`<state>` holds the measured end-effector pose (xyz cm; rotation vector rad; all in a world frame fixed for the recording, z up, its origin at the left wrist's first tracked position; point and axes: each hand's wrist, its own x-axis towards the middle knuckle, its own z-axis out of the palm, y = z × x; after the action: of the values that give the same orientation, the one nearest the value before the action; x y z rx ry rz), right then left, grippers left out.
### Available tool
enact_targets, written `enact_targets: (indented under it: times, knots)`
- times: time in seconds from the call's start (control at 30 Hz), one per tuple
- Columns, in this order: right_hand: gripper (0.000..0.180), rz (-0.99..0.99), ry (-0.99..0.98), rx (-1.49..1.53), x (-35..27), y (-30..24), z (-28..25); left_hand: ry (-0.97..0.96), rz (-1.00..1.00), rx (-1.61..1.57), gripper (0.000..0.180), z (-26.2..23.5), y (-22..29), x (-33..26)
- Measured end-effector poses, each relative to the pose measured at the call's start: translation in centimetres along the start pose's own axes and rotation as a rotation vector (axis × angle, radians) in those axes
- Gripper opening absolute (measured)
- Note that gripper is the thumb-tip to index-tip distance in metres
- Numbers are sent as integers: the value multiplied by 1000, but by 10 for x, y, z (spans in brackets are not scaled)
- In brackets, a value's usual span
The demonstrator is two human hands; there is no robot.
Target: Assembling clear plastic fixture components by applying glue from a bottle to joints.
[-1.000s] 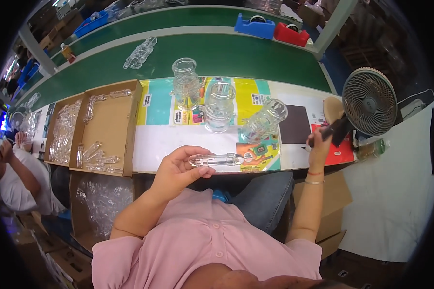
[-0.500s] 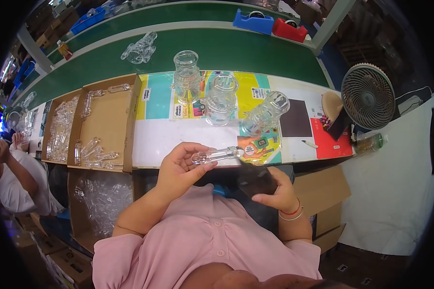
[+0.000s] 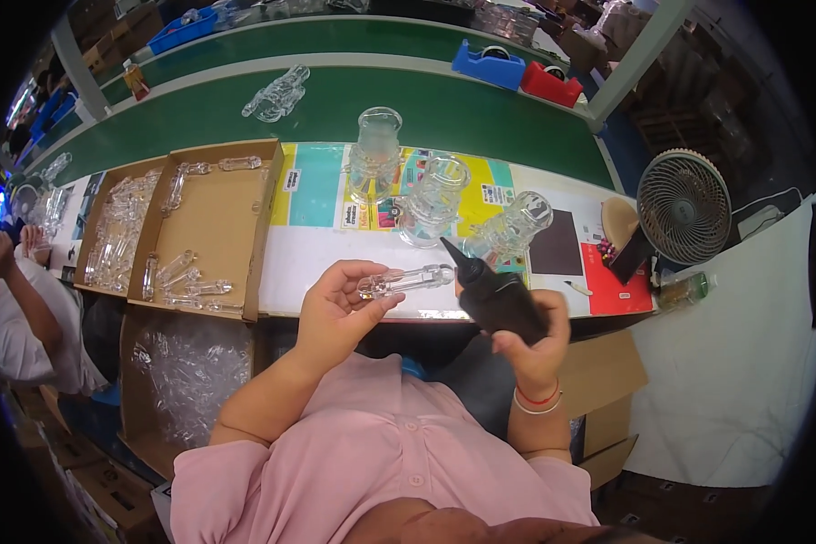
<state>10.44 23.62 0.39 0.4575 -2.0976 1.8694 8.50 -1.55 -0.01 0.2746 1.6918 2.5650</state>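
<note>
Left hand (image 3: 344, 304) pinching a clear piece (image 3: 408, 281), right hand (image 3: 537, 337) wrapped round a black bottle (image 3: 501, 297) — we've swung it in from the right, its nozzle (image 3: 456, 255) now near the piece.

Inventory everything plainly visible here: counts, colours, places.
Nozzle bottle: one, black, right hand
Slim piece: one, clear, left hand
Vessels: three, clear, on table
Tray: one, brown, table left
Small pieces: many, clear, in tray
Knobbly piece: apparently one, clear, green bench
Tape dispensers: two, blue and red, back right
Fan: one, dark, table right
Pen: one, white, table right
Rounded object: one, tan, beside fan
Capped bottle: one, greenish, below fan
Small bottle: one, amber, back left
Basket: one, blue, back left
Boxes: two, brown, below tray and lower right
Sheet: one, white, far right
Co-worker: one, white top, left edge
Own shirt: one, pink, bottom
Own hands: two, bare, centre
</note>
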Motion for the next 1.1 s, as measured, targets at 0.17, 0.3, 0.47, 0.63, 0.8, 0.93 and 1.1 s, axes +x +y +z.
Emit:
enact_targets:
  times: [0.17,0.3,0.47,0.63,0.8,0.93,1.1]
  knots:
    - [55,-165,274,439,26,-23,10,-4,76,-34,32,8,0,-1]
    - [47,-94,310,854,35,-19,21,-56,90,-78,32,15,2,-5]
    - [47,-40,304,897,38,-31,61,-117,165,-14,33,16,-5,-9]
    - [51,-167,300,296,28,-37,55,-112,193,-32,35,13,-7,-12]
    - [53,-203,304,76,17,-47,53,-133,202,-24,38,13,-7,-11]
    - [54,-151,319,78,15,-55,58,-157,282,20,40,10,-13,-12]
    - [55,-135,287,75,13,-53,58,-154,309,65,41,9,-14,-13]
